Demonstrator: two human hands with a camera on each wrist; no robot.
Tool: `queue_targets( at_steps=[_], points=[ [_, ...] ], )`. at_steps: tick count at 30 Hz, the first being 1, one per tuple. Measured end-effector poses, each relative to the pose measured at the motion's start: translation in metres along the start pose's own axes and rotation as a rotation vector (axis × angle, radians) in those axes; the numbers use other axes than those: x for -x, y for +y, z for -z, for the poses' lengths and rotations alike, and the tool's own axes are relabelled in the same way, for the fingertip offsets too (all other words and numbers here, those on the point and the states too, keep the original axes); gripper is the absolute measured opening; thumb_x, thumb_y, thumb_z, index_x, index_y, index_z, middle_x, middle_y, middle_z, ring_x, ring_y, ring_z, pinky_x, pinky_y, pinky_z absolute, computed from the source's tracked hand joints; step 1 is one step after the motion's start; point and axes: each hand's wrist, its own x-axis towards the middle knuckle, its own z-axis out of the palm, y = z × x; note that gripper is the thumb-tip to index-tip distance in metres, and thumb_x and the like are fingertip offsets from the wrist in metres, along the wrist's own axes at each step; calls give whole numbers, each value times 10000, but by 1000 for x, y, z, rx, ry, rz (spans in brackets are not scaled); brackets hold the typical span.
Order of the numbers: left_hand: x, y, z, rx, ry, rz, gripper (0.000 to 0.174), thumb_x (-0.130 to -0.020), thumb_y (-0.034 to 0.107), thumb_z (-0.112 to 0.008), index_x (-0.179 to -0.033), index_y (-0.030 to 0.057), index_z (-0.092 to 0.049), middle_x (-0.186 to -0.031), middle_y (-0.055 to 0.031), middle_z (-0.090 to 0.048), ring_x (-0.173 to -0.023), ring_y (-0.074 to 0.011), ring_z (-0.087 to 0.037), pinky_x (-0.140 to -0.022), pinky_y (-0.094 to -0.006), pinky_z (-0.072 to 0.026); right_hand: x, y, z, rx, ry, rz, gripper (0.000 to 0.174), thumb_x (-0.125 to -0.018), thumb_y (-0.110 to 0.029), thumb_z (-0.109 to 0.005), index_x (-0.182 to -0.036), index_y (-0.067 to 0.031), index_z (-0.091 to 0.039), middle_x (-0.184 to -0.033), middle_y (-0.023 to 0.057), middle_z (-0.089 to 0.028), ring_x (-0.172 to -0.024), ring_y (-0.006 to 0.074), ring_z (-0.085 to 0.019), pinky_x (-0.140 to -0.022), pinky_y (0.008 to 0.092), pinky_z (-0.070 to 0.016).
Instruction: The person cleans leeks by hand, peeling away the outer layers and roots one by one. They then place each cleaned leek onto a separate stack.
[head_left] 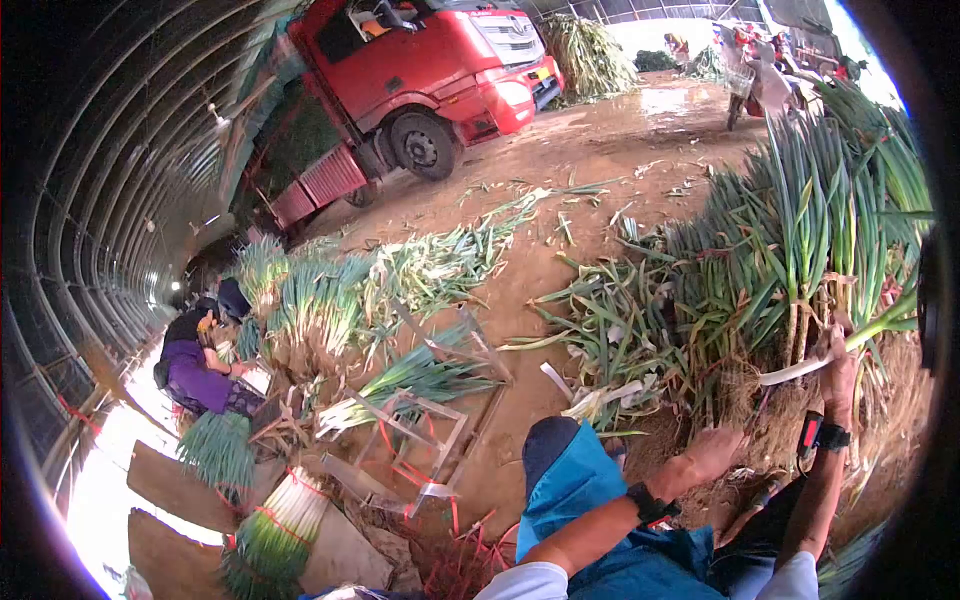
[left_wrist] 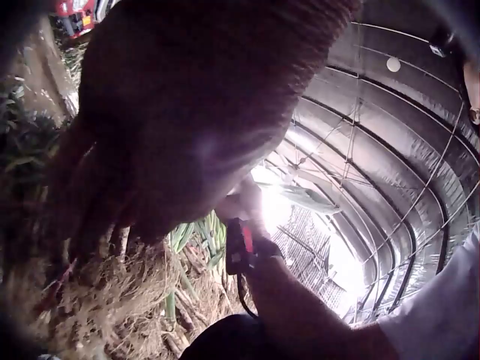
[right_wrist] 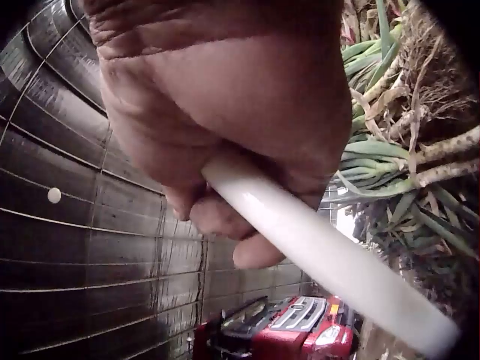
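A leek with a bare white stalk [head_left: 797,373] is gripped in my right hand [head_left: 838,375]; the right wrist view shows the white stalk [right_wrist: 322,247] emerging from under the palm, with the fingers of my right hand [right_wrist: 232,97] curled round it. Its roots [head_left: 740,383] hang at the lower left end. Just below them is my left hand [head_left: 708,458]. In the left wrist view my left hand [left_wrist: 180,112] is dark, its fingers pointing down over tangled roots [left_wrist: 112,300]; whether they hold anything is unclear. Upright leeks [head_left: 810,220] stand behind my hands.
Leek piles [head_left: 640,330] lie ahead, with a metal frame [head_left: 450,440] left of my knees. A tied leek bundle [head_left: 290,520] is at the lower left. Beyond sits a person in purple [head_left: 200,375]. A red truck [head_left: 430,80] and a motorcycle [head_left: 765,85] stand further back.
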Motion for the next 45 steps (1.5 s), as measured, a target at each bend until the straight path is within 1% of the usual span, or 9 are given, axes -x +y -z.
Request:
queue_targets(
  at_steps=[2,7,13,17,18,26,37,41,45],
  points=[
    [-4,-8,-16,-43,134,-36,255,-945,273,-521,-1009,32,-575,-992,-163,-651,-975,-359,-610,-878,-472,-453,3,-16,-7,24,89,-19,287,-962,-238,-626,-1190,-93,-527,-787,-47,-530,-619,62,-471,-536,213,-415],
    [-33,3,-29,-223,289,-115,385,-920,299,-573,-1154,-4,-537,-1106,-173,-612,-1060,-343,-571,-923,-463,-420,-27,23,86,125,301,-137,232,-972,-320,-602,-775,-214,-544,-646,-69,-437,-550,48,-400,-463,232,-313],
    [-71,32,-10,-99,576,-292,562,-916,348,-621,-1297,-32,-458,-1199,-231,-571,-1114,-398,-543,-951,-487,-411,39,1,-35,-199,105,-273,291,-906,-293,-698,-1052,-146,-494,-687,-27,-489,-514,100,-471,-429,255,-401],
    [-74,17,-40,133,405,-180,369,-927,216,-617,-1177,-14,-472,-924,-253,-623,-801,-468,-608,-662,-513,-489,50,-7,-51,-256,9,-294,239,-900,-230,-703,-1000,-161,-498,-692,-18,-485,-510,110,-461,-429,260,-403],
    [-71,23,-34,117,568,-333,307,-932,165,-608,-1146,2,-462,-830,-242,-617,-710,-464,-608,-571,-504,-475,49,-9,-50,-280,3,-302,237,-897,-226,-705,-990,-157,-499,-679,-19,-477,-499,113,-457,-418,264,-397],
    [-39,-17,-49,187,268,-220,320,-952,299,-594,-1114,35,-510,-863,-230,-636,-797,-422,-644,-633,-470,-503,20,-42,-1,-424,23,-208,198,-896,-274,-692,-984,-153,-562,-630,-63,-448,-449,57,-393,-390,212,-367],
    [-46,22,5,339,389,-350,274,-947,203,-623,-1150,32,-555,-934,-212,-659,-836,-378,-664,-684,-408,-516,45,-40,-48,-351,-190,-299,239,-906,-261,-693,-995,-132,-512,-590,-19,-450,-439,105,-420,-422,264,-370],
    [-26,23,-8,414,251,-207,250,-973,180,-581,-1186,51,-555,-985,-198,-672,-873,-369,-674,-725,-395,-530,37,-44,-25,-258,-108,-244,212,-925,-247,-661,-1004,-93,-538,-595,-31,-416,-414,92,-364,-370,244,-328],
    [-14,-40,-46,66,137,-203,345,-965,246,-574,-1274,94,-544,-1036,-269,-634,-922,-366,-678,-760,-438,-526,19,-59,-2,-125,-54,-131,211,-924,-234,-653,-1014,-77,-545,-575,-23,-455,-410,88,-394,-358,257,-351]
  ],
)
